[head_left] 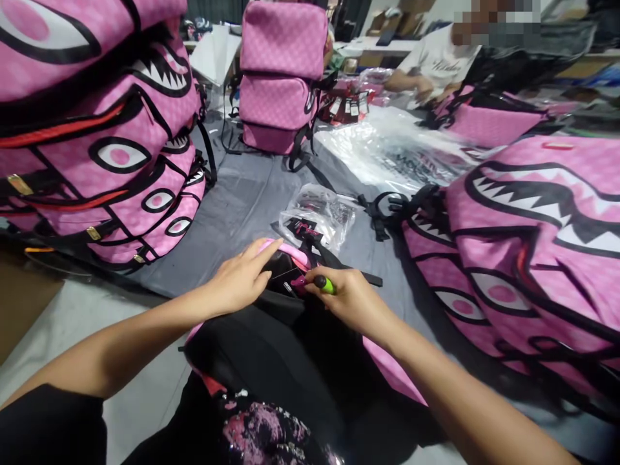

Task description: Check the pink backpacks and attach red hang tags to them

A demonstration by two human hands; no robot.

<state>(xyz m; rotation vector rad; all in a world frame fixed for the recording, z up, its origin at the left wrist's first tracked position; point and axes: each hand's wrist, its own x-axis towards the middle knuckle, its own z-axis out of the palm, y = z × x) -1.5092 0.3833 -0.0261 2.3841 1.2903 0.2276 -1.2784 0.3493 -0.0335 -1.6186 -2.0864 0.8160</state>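
Observation:
A black and pink backpack [276, 361] lies at the table's near edge, its black side toward me. At its far end, my left hand [242, 274] rests along the pink edge [290, 250], fingers stretched out and thumb apart. My right hand [346, 294] is closed around a small tool with a green and black handle [325, 284]; its working end is hidden. The tool is beside a black tag with white print [289, 288], between both hands. A dark strap [358, 271] extends past the right hand.
Stacked pink backpacks [121, 155] with eye and teeth prints rise at the left; more backpacks [533, 226] lie right. Another pink backpack [283, 77] stands at the back. Clear plastic bags [322, 213] lie on the grey table cover [232, 187]. A person [431, 64] works across the table.

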